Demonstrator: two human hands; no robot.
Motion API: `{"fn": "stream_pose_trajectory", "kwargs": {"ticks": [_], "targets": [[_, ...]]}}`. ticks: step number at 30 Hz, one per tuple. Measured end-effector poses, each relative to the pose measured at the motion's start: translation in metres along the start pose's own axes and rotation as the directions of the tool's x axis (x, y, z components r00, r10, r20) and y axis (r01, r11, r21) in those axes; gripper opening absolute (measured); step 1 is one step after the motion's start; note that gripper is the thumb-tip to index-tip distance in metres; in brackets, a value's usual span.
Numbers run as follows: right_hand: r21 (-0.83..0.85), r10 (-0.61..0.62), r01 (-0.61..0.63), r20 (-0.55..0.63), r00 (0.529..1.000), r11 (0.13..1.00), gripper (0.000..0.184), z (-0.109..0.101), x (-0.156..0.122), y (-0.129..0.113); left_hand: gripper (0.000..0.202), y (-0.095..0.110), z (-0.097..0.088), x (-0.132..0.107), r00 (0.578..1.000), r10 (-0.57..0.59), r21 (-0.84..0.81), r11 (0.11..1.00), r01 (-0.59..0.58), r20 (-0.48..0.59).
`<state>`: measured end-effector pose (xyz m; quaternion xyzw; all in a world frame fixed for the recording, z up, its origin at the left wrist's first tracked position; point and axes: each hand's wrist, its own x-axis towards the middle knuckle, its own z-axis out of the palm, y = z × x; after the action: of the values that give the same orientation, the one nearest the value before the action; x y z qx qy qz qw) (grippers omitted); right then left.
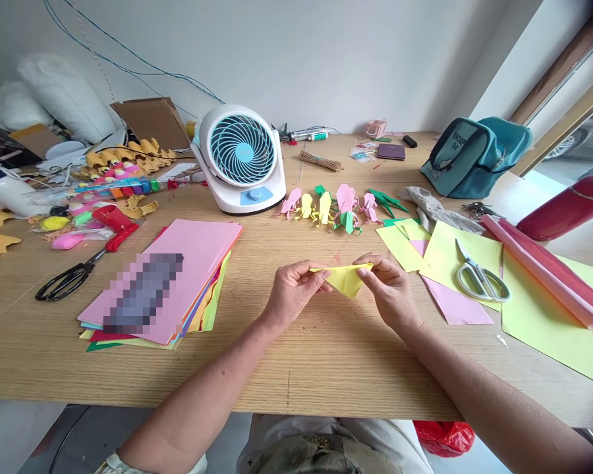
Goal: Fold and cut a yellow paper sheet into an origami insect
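A small yellow piece of folded paper [346, 282], roughly a triangle pointing down, is stretched between my two hands just above the table. My left hand [296, 289] pinches its left corner between thumb and fingers. The right corner is gripped the same way by my right hand [389, 289]. Behind them stands a row of folded paper figures [346, 201] in pink, yellow and green. Some fingertips are hidden behind the paper.
To the left lies a stack of coloured paper [202, 243], with black-handled scissors [66, 280] beside it. White-handled scissors [481, 280] rest on yellow sheets [439, 243] at right. A fan [242, 158], a teal bag [474, 158] and a red bottle [568, 207] stand farther back.
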<state>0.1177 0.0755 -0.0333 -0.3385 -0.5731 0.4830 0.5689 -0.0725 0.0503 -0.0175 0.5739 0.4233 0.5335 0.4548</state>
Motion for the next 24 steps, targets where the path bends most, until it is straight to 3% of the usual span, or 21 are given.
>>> {"fn": "stream_pose_trajectory", "kwargs": {"ticks": [9, 24], "targets": [[-0.005, 0.026, -0.025, 0.088, 0.996, 1.0, 0.017, 0.0016, -0.0025, -0.0014, 0.022, -0.0048, 0.0011, -0.0036, 0.996, 0.08, 0.131, 0.988, -0.086, 0.048], [0.014, 0.034, -0.034, 0.021, 0.999, 0.999, 0.03, 0.0034, 0.0031, -0.0099, 0.021, -0.0032, -0.0029, -0.0002, 0.991, 0.131, 0.184, 0.974, -0.13, 0.008]]}}
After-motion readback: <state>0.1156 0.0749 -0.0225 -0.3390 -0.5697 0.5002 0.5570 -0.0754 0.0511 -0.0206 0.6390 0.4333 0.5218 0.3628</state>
